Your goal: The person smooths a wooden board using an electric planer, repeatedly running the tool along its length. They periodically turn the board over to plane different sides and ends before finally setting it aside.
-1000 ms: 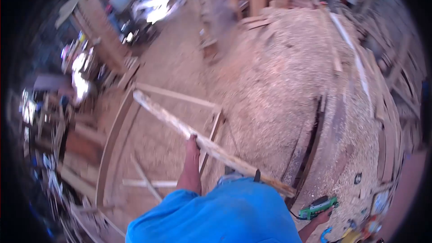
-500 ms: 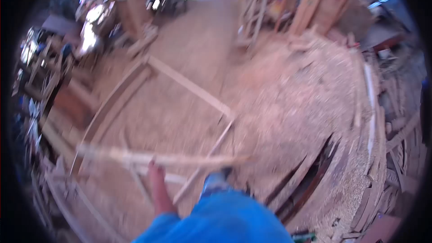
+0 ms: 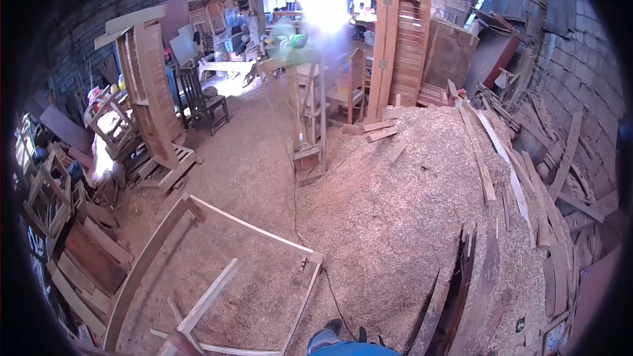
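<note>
My left hand point(image 3: 183, 341) is at the bottom edge, blurred and partly cut off, closed around a long pale wooden strip point(image 3: 212, 292). The strip slants up and to the right, its near end out of sight. Under it, a large wooden frame point(image 3: 250, 225) lies on the sawdust-covered floor, with a curved-looking side board point(image 3: 144, 265) at its left. A thin crosspiece point(image 3: 231, 349) runs along the frame's near side. My right hand is out of view.
A green fan point(image 3: 297, 41) stands on a wooden stand ahead, its cord point(image 3: 333, 290) trailing along the floor. Louvered wooden panels point(image 3: 410, 53) stand behind it. A sawdust heap point(image 3: 402, 191) rises at right beside loose boards point(image 3: 480, 158). A dark chair point(image 3: 198, 102) stands at left.
My view has lifted and swung, so the floor frame sits lower. The strip in my left hand has turned from nearly level across my body to slanting away from me.
</note>
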A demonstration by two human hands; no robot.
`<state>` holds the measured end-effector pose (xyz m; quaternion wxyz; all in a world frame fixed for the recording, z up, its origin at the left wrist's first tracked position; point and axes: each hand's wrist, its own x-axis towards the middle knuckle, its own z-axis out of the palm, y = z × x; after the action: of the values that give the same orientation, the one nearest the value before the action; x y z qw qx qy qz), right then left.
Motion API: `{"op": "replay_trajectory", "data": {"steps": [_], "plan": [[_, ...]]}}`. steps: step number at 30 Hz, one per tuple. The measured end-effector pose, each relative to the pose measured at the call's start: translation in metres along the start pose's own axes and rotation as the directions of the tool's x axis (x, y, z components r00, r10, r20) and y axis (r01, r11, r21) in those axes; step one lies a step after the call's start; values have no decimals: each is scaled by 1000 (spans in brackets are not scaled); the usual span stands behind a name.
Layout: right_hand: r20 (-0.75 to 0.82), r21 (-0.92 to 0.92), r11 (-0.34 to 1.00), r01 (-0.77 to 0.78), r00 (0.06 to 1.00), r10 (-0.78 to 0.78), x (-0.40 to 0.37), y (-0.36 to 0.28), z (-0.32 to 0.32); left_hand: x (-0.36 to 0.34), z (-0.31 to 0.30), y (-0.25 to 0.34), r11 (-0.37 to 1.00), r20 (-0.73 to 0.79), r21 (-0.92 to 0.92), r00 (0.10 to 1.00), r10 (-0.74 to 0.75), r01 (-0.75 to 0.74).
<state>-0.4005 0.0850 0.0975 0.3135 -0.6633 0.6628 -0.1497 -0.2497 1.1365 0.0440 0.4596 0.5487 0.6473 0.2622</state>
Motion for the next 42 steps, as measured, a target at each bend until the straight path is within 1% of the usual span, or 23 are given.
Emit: {"op": "replay_trajectory", "data": {"steps": [2, 3, 5, 6, 7, 8, 10, 11, 12, 15, 18, 23, 26, 28, 29, 32, 34, 36, 37, 39, 40, 41, 42], "plan": [[-20, 8, 1000, 20, 1000, -20, 5, 25, -8, -26, 50, -3, 975, 261, 204, 965, 36, -92], [-30, 17, 999, 38, 999, -37, 10, 39, -12, -48, 82, -10, 947, 421, 283, 907, 20, -152], [-41, 40, 992, 117, 993, -115, 37, 85, -13, -117, 150, -32, 878, 695, 409, 709, -122, -250], [-52, 38, 984, 175, 983, -173, 53, 110, -7, -154, 183, -49, 840, 761, 462, 613, -211, -285], [-78, 34, 977, 212, 975, -209, 64, 137, -5, -193, 207, -69, 797, 814, 492, 509, -280, -350], [-19, 159, 983, 88, 996, -86, 49, 131, -16, -256, 208, -64, 746, 816, 538, 464, -344, -393], [-122, 367, 909, 196, 979, -162, 37, 143, -12, -313, 228, -104, 607, 744, 656, 249, -620, -449], [-149, 353, 919, 175, 980, -130, 26, 143, -18, -329, 228, -130, 544, 717, 599, 91, -691, -588], [-172, 343, 926, 157, 980, -102, 8, 124, -19, -353, 222, -146, 472, 667, 563, 36, -744, -679], [-259, 281, 952, 123, 965, -49, -10, 114, -15, -423, 208, -196, 323, 607, 443, 15, -795, -836], [-272, 247, 967, 63, 962, 7, -24, 99, -15, -488, 209, -211, 270, 606, 354, 0, -795, -896], [-142, 186, 982, -42, 987, 69, -24, 81, -31, -597, 239, -211, 312, 666, 285, -47, -745, -906], [-150, 225, 957, 182, 977, -150, -8, 83, -44, -650, 260, -209, 337, 701, 285, -45, -712, -897], [-164, 314, 947, 66, 986, -15, 22, 107, -42, -678, 272, -209, 331, 714, 298, -21, -700, -895], [-161, 352, 936, 7, 986, 53, 35, 106, -47, -686, 277, -212, 319, 719, 312, 3, -695, -895], [-220, 584, 811, -43, 953, 210, 61, 88, -72, -704, 291, -219, 261, 714, 380, 102, -692, -888], [-286, 550, 835, 15, 943, 172, 84, 69, -84, -708, 300, -220, 199, 696, 442, 194, -691, -874], [-318, 555, 830, 63, 938, 141, 107, 51, -84, -714, 308, -219, 110, 660, 529, 326, -677, -841], [-291, 607, 794, 35, 939, 181, 113, 32, -82, -721, 316, -220, 66, 638, 569, 389, -665, -820], [-215, 608, 794, 32, 968, 126, 139, 18, -64, -741, 342, -220, 0, 626, 597, 466, -625, -802], [-176, 604, 797, 28, 979, 99, 149, 15, -51, -752, 360, -220, -15, 656, 567, 463, -596, -823], [-184, 606, 793, 65, 981, 59, 167, 14, -25, -753, 394, -232, -63, 765, 363, 336, -549, -930], [-178, 597, 798, 83, 983, 31, 174, 28, 6, -754, 427, -244, -156, 854, 135, 195, -483, -979]]}}
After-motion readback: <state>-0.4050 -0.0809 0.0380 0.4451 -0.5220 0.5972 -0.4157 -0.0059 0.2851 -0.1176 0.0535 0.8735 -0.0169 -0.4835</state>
